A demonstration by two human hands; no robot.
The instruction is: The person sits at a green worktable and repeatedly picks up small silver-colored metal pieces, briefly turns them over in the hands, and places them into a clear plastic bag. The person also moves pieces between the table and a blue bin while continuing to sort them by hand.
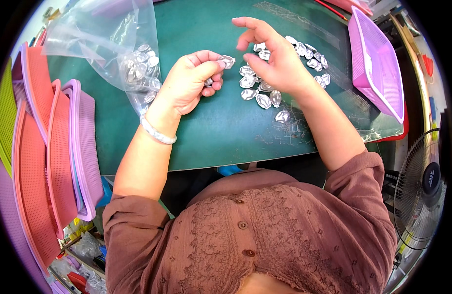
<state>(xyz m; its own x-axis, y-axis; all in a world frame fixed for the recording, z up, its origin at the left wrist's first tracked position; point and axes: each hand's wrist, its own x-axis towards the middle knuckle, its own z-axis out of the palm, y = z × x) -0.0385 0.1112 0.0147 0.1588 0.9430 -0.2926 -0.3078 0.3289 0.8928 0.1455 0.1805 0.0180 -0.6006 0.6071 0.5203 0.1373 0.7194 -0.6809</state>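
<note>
Two silver pieces (227, 61) in left hand (194, 78), right hand (275, 59) spread, green table (221, 137)

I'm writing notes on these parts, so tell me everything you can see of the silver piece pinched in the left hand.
The silver piece is small and roughly oval, with a shiny, crinkled surface that looks metallic. The fingers of the left hand pinch it and hide part of it; the rest pokes out toward the right hand, which does not touch it. It appears to be held above the green table. Any finer detail is too small to make out.
</note>
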